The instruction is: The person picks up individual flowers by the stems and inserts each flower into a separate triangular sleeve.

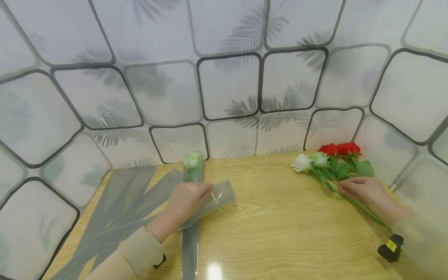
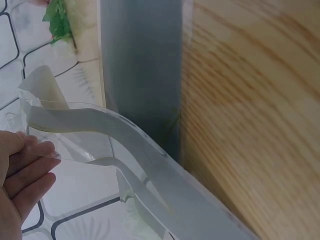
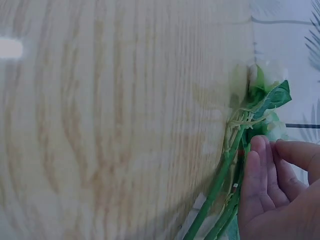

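Note:
My left hand (image 1: 185,204) pinches the end of a clear, grey-banded plastic flower sleeve (image 1: 224,193); its thumb and fingertips (image 2: 42,148) meet at the film's edge, and the sleeve bends away from them. Beneath it, a pale green-white rose (image 1: 193,160) lies inside another long sleeve (image 1: 190,252). My right hand (image 1: 367,192) is at the green stems (image 1: 364,212) of a loose bunch, thumb close to its fingertips. Whether it pinches a stem is hidden. The bunch has a white rose (image 1: 301,162), a pale green rose (image 1: 319,158) and red roses (image 1: 329,149).
More flat grey sleeves (image 1: 119,206) overlap in a fan on the left of the wooden table (image 1: 266,233). A patterned cloth wall (image 1: 231,89) stands along the back and sides. A black device with a yellow label (image 1: 391,247) is at the right wrist.

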Available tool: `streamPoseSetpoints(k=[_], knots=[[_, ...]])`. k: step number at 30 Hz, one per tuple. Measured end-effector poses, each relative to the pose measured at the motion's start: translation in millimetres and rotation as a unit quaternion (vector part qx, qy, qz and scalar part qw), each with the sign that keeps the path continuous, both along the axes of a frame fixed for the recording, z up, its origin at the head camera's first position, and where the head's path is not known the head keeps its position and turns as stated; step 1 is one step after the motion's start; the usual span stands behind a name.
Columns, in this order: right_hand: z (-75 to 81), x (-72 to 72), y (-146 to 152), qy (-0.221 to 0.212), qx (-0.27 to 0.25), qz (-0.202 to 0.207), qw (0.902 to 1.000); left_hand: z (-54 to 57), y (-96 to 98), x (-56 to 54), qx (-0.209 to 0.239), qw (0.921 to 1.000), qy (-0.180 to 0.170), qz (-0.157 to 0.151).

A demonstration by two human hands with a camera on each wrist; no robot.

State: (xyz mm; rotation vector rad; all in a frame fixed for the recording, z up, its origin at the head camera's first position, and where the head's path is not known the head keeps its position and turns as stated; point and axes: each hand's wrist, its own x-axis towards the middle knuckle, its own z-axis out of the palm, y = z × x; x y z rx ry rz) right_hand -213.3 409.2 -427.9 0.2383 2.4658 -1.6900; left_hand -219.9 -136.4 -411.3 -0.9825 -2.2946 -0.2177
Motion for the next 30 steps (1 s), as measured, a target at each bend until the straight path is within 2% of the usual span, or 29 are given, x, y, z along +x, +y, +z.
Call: streamPoseSetpoints(k=[4,7,8,11,14,18,25,30], knots=[[-2.2,2.4,-3,0.025,0.087,0.006,0.9959,-0.3,0.1,0.2,-0.004,1.0000,0.001,0.002],[-2.4,3.6,-5,0.049,0.179,0.010,0.9825,-0.3,-0.1,0.8,-0.008,1.0000,0.002,0.003],[-2.1,4.1,-6,0.061,0.216,0.014,0.9743,-0.2,-0.1,1.1,-0.009,1.0000,0.002,0.003],[-1.4,5.5,-8,0.094,0.323,0.028,0.9411,-0.7,-0.7,1.4,-0.010,0.9999,0.003,0.001],[-1.0,6.7,-11,0.125,0.377,0.049,0.9166,-1.6,-1.3,1.1,-0.012,0.9999,0.005,0.000],[-1.4,6.4,-17,0.140,0.409,0.073,0.8988,-1.9,-1.8,0.3,-0.009,1.0000,0.003,-0.003],[-0.8,6.9,-25,0.150,0.474,0.098,0.8618,0.0,-1.6,1.0,-0.003,1.0000,0.003,-0.003],[-0.1,7.4,-28,0.145,0.492,0.105,0.8522,0.2,-1.4,1.7,-0.009,0.9999,0.006,0.001]])
